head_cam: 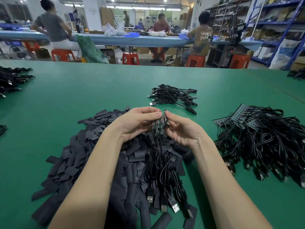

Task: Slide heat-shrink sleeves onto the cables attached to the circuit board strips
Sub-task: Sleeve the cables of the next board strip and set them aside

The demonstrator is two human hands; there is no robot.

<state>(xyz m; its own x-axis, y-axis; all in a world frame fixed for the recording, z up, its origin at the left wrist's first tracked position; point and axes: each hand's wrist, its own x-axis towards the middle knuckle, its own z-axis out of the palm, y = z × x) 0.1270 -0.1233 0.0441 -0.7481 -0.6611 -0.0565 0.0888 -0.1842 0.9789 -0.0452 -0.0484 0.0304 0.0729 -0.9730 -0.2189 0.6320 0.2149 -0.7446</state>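
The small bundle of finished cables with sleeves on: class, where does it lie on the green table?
In the head view, the finished bundle lies on the green table beyond the two hands, slightly right of centre, between the sleeve pile and the table's far edge.

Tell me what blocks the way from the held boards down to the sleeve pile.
Nothing visible does. Both the left hand and right hand pinch the circuit boards directly above the heat-shrink sleeves; only the boards' own cables hang down onto the pile.

hands: two, left hand (pixel 138 123), right hand (pixel 179 129)
USB plugs (pixel 163 207) hanging below: four
cable heaps on table (pixel 66 90): four
red stools (pixel 130 58): five
sleeves (pixel 92 156): uncountable pile
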